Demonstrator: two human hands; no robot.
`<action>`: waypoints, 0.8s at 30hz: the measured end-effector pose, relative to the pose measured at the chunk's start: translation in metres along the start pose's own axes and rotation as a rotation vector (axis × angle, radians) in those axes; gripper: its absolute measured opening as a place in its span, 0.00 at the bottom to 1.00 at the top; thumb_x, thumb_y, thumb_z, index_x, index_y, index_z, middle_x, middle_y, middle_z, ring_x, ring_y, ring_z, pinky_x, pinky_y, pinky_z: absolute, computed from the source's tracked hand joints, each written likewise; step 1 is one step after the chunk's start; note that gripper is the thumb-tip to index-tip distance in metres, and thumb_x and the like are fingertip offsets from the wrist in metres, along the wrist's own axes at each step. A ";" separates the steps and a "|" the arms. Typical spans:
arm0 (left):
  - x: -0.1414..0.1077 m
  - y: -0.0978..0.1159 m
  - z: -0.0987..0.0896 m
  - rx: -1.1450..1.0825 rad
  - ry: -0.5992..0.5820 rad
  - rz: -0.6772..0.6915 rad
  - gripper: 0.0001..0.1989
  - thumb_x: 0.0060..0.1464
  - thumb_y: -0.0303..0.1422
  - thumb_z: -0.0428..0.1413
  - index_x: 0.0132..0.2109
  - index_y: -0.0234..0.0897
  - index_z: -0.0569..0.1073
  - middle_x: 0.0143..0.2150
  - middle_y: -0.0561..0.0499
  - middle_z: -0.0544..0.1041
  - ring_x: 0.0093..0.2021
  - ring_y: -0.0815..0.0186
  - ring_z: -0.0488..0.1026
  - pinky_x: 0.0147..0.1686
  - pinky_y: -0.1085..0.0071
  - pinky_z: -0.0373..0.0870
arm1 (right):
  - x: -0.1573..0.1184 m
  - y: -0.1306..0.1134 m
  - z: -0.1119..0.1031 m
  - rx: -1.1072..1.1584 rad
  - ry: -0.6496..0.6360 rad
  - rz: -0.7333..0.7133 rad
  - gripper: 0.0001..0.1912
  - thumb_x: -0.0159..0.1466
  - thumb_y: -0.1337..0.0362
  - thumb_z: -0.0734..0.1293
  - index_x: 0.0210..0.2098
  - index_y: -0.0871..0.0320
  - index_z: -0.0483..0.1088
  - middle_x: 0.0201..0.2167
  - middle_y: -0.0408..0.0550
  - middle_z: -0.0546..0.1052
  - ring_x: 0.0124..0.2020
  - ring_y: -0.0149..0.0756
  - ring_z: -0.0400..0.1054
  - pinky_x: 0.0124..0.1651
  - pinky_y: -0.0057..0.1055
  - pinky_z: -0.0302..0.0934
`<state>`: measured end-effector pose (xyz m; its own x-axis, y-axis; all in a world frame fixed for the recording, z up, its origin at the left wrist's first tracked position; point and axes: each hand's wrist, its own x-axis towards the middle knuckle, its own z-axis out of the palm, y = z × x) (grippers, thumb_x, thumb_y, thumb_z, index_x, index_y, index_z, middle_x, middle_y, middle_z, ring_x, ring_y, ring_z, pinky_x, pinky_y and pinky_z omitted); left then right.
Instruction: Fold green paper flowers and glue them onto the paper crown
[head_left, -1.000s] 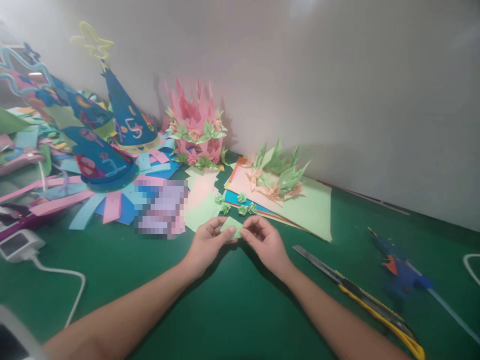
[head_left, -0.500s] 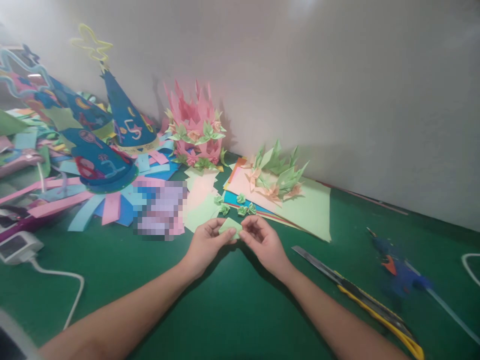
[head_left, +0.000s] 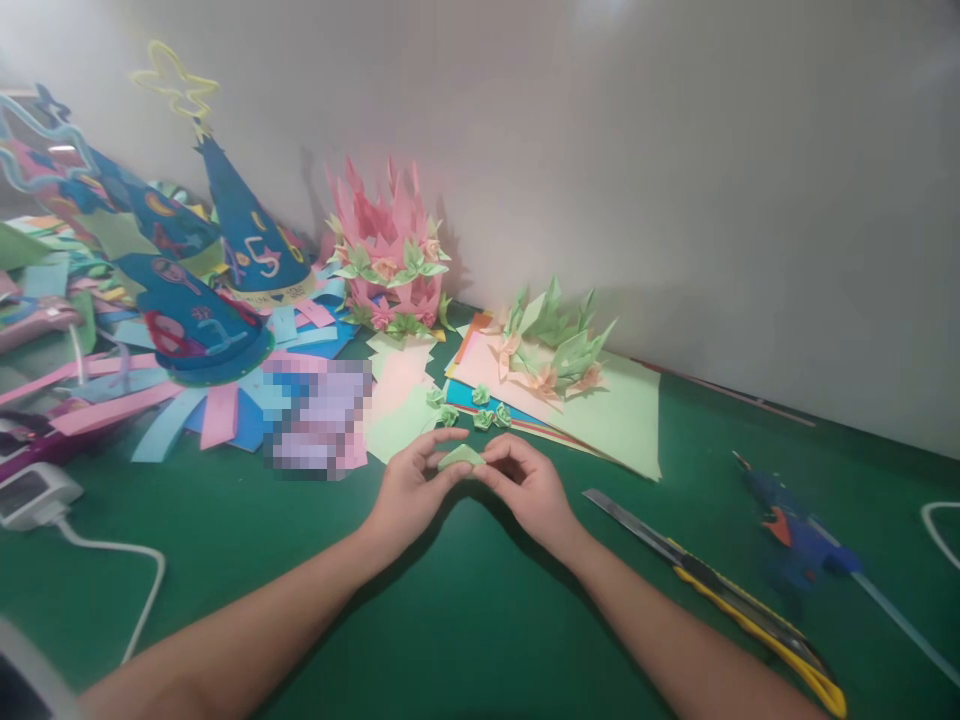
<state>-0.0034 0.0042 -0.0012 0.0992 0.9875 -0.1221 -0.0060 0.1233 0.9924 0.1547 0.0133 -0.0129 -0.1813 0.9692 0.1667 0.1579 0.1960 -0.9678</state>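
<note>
A small light green piece of paper (head_left: 459, 457), showing as a low triangle, is pinched between both hands above the green table. My left hand (head_left: 414, 484) is closed on its left side, thumb in front. Closed on the right corner is my right hand (head_left: 531, 484), with thumb and fingertips together. Just beyond the fingers lie several small green paper roses (head_left: 482, 418). Behind them, a ring of green paper leaves and peach flowers (head_left: 555, 345) rests on stacked coloured sheets (head_left: 630, 420).
To the right lie a yellow and black utility knife (head_left: 720, 585), blade out, and a blue glue gun (head_left: 802, 535). A pink paper crown (head_left: 390, 250) stands against the wall. Blue cone hats (head_left: 251, 230) and paper strips crowd the left, near a white corded device (head_left: 41, 495).
The green paper has gone from a diamond shape to a lower triangle between my fingers. My left index finger has lifted and stretched over it. The view has shifted slightly.
</note>
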 end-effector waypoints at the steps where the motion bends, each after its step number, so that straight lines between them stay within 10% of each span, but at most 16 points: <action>1: 0.001 0.000 0.000 -0.031 -0.007 -0.033 0.20 0.45 0.36 0.60 0.46 0.36 0.70 0.25 0.54 0.75 0.26 0.69 0.71 0.29 0.74 0.67 | 0.000 0.000 0.000 0.000 0.010 -0.011 0.09 0.55 0.60 0.68 0.25 0.57 0.65 0.26 0.42 0.66 0.28 0.31 0.61 0.32 0.28 0.59; 24: 0.004 -0.005 -0.001 -0.055 -0.043 0.070 0.08 0.50 0.37 0.55 0.32 0.37 0.68 0.29 0.56 0.68 0.27 0.72 0.67 0.32 0.74 0.69 | 0.000 -0.002 0.000 0.197 -0.085 0.062 0.13 0.56 0.62 0.66 0.37 0.53 0.57 0.26 0.37 0.63 0.25 0.27 0.59 0.28 0.24 0.56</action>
<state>-0.0036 0.0074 -0.0066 0.1388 0.9890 -0.0501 -0.0684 0.0601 0.9958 0.1540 0.0127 -0.0108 -0.2598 0.9608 0.0971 -0.0197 0.0952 -0.9953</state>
